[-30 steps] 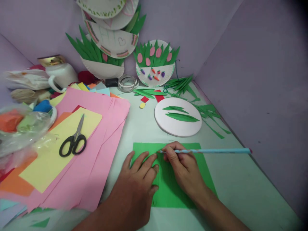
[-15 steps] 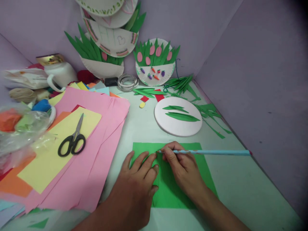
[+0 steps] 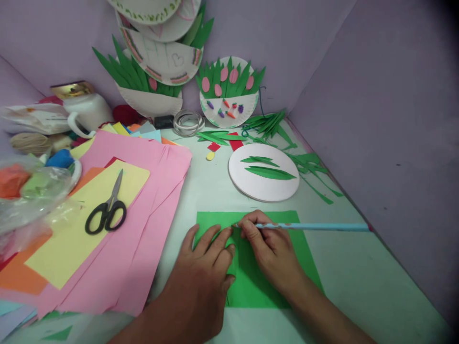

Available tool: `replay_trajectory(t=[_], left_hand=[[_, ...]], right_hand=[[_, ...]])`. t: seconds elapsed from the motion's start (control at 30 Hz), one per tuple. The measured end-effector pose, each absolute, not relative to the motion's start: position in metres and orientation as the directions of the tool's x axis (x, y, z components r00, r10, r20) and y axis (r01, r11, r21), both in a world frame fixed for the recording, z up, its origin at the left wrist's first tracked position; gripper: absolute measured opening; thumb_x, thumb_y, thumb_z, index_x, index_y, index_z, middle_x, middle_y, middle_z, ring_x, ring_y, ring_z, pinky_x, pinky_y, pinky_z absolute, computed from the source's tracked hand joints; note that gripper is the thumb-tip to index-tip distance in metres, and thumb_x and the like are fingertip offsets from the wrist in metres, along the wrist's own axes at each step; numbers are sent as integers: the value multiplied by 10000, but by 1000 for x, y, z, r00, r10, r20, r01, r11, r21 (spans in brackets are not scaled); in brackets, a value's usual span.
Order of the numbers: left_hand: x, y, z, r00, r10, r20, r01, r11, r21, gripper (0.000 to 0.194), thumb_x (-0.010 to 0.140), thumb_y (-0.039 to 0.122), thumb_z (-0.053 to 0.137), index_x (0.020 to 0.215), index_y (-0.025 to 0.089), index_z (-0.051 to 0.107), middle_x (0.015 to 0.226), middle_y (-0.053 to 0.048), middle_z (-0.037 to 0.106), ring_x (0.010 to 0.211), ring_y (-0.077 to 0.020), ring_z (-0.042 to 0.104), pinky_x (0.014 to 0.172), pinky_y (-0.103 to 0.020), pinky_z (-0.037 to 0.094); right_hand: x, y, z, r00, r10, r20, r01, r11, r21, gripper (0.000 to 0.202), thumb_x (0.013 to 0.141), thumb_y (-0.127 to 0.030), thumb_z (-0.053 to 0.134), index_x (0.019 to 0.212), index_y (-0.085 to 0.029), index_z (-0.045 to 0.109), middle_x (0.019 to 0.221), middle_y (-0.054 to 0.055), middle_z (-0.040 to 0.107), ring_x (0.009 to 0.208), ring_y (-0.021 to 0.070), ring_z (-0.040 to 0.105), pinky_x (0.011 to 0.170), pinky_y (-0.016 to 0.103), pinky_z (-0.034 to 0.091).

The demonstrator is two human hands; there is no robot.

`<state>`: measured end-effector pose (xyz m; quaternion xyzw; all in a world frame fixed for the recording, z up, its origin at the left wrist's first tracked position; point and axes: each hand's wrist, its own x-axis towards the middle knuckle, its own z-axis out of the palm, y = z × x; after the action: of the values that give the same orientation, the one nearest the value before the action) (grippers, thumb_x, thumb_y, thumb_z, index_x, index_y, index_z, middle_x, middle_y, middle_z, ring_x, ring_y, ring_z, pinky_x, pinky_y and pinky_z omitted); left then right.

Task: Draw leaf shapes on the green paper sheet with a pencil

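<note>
A green sheet of paper (image 3: 265, 286) lies on the pale table in front of me. My left hand (image 3: 206, 272) rests on its left part, palm down with the fingers spread. In my right hand (image 3: 270, 248) is a light blue pencil (image 3: 322, 227), pinched near its tip, which touches the sheet just beside my left fingertips. The pencil's long end points to the right. Beyond the sheet, a white oval disc (image 3: 263, 191) carries a few cut green leaf shapes (image 3: 270, 172).
Black-handled scissors (image 3: 109, 210) lie on yellow paper (image 3: 60, 258) over pink sheets (image 3: 143, 229) at the left. A plastic bag (image 3: 32, 205) and a white mug (image 3: 89, 112) stand further left. Decorated paper plates (image 3: 229, 107) lean on the wall; green strips (image 3: 311, 167) lie at the back right.
The whole view has shifted very slightly. Both hands and the pencil keep nearly the same place on the green sheet.
</note>
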<state>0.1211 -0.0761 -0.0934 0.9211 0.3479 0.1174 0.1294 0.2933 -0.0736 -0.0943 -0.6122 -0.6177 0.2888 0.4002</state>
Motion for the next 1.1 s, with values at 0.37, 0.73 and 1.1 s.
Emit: replay_trajectory(t=[0.37,0.73,1.1], left_hand=[[121,-77,-94,727,673,135,609,-723,326,320,881,233,444,1175,166,553,1341,-94,540,1267,-291,406,1043,-555,211],[120,-77,-93,731,671,123,601,-719,348,298,889,229,448,1161,171,555,1352,-88,529,1283,-281,392,1052,-547,203],[119,-77,-91,741,662,116,603,-731,321,312,893,228,430,1175,168,548,1364,-96,515,1290,-271,380,1051,-536,201]], right_hand=[[294,-74,-94,67,986,151,527,94,-845,315,940,-288,402,651,-221,508,663,-11,576,606,137,557,601,256,401],[295,-75,-94,68,986,149,547,88,-833,295,942,-302,400,679,-221,509,630,-18,559,570,137,529,570,255,381],[296,-77,-98,64,987,149,526,94,-845,337,941,-304,401,632,-208,495,651,-1,569,599,137,539,614,262,379]])
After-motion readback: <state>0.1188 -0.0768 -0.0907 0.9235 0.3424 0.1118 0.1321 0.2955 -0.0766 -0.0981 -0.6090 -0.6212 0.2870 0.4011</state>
